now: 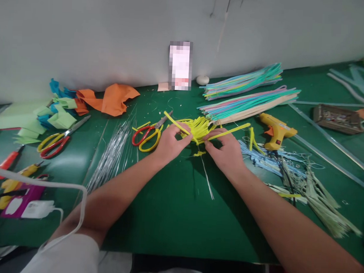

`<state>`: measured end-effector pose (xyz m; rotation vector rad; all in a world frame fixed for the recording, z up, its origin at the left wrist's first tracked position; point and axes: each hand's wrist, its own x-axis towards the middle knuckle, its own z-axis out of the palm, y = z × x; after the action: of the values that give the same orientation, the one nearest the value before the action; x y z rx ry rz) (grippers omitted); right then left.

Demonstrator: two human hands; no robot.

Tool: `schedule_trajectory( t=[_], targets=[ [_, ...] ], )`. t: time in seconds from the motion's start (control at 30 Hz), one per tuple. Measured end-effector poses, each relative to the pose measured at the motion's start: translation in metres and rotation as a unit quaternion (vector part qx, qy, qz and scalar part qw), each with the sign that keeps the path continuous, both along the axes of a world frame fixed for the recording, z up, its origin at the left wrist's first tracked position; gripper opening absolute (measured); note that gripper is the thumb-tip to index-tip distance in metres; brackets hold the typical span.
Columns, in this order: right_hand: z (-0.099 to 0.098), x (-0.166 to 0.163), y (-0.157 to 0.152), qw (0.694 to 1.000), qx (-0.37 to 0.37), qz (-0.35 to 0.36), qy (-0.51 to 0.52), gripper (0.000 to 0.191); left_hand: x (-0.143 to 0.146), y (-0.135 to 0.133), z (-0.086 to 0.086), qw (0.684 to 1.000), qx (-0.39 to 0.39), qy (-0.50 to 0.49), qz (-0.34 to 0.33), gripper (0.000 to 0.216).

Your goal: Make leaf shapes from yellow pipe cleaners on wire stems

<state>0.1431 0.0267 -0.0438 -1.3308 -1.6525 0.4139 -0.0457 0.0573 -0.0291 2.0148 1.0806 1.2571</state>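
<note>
My left hand (173,141) and my right hand (226,151) are close together over the middle of the green table, both with fingers pinched. Between them is a yellow pipe cleaner (235,130), one end sticking out at the upper left and one at the right; whether this is one piece or two I cannot tell. Just behind the fingers lies a pile of looped yellow pipe cleaners (200,125), partly hidden. Thin silvery wire (208,180) trails toward me below the fingers. Red-and-yellow-handled scissors (150,138) lie beside my left hand.
Multicoloured pipe cleaner bundles (249,105) lie at the back right, near a yellow glue gun (275,130). Silvery wires (115,149) and a second pair of scissors (61,139) are on the left. A white cable (84,200) crosses over my left arm. A phone (180,66) leans against the wall.
</note>
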Motion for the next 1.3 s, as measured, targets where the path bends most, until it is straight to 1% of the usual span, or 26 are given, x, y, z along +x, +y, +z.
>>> schedule_trajectory(
  t=[0.07,0.13,0.17,0.2,0.3,0.47,0.53,0.63,0.77,0.83,0.97,1.17,1.23,1.3],
  targets=[
    [-0.002,-0.001,0.0,1.0,-0.008,-0.003,0.002,0.011,-0.004,0.002,0.001,0.993,0.075,0.055,-0.078,0.001],
    [-0.003,-0.001,-0.001,1.0,-0.011,0.006,0.002,0.012,-0.009,0.003,0.003,0.97,0.133,0.132,-0.154,0.002],
    [-0.003,-0.001,-0.001,1.0,-0.016,0.01,0.002,0.013,-0.012,0.004,0.004,0.957,0.151,0.176,-0.177,0.002],
    [-0.003,-0.001,-0.001,1.0,-0.024,0.013,0.0,0.013,-0.013,0.004,0.005,0.944,0.163,0.216,-0.188,0.003],
    [-0.003,-0.001,0.0,0.999,-0.052,0.011,-0.005,0.015,-0.016,0.004,0.005,0.919,0.189,0.296,-0.181,0.005],
    [-0.002,0.0,-0.001,0.997,-0.081,-0.003,-0.007,0.016,-0.016,0.003,0.005,0.904,0.211,0.323,-0.187,0.008],
    [-0.001,-0.001,-0.001,0.996,-0.088,-0.007,-0.011,0.016,-0.016,0.003,0.005,0.904,0.2,0.327,-0.19,0.008],
    [0.0,-0.002,-0.002,0.995,-0.101,-0.022,-0.014,0.016,-0.016,0.004,0.004,0.911,0.158,0.336,-0.176,0.007],
    [0.0,-0.002,-0.002,0.988,-0.149,-0.038,-0.012,0.016,-0.017,0.006,0.003,0.929,0.103,0.319,-0.159,0.003],
    [-0.001,-0.002,-0.002,0.986,-0.163,-0.037,-0.016,0.017,-0.017,0.008,0.002,0.936,0.101,0.304,-0.148,0.003],
    [-0.002,-0.001,-0.001,0.986,-0.159,-0.039,-0.036,0.017,-0.016,0.012,0.003,0.948,0.114,0.27,-0.127,0.007],
    [0.0,-0.001,0.0,0.982,-0.17,-0.053,-0.059,0.019,-0.018,0.013,-0.002,0.963,0.046,0.247,-0.097,0.01],
    [0.001,-0.002,0.001,0.981,-0.174,-0.054,-0.062,0.019,-0.019,0.013,-0.005,0.963,0.046,0.244,-0.107,0.015],
    [0.0,-0.002,0.002,0.981,-0.174,-0.057,-0.067,0.019,-0.019,0.014,-0.008,0.958,0.063,0.244,-0.133,0.023]
  ],
)
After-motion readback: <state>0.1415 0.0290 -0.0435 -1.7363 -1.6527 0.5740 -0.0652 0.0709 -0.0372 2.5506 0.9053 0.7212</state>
